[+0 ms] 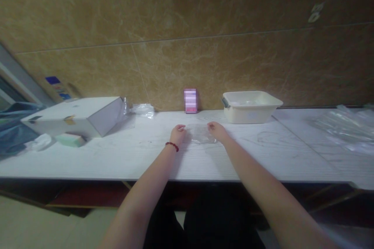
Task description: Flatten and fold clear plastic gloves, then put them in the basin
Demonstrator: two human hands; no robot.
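Left hand (178, 132), red bead bracelet (172, 146) on its wrist, fingers curled, pinches the left edge of a small clear plastic bag (201, 134). Right hand (217, 130) pinches the right edge. The bag lies flat mid white table (117, 159). Behind it: pink striped box (190, 101), cream plastic tub (249, 107). Far left: white cardboard box (78, 116).

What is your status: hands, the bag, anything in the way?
Left hand, right hand at ends of clear plastic bag, grip unclear. Bag on white table. Tub, pink box behind, apart.
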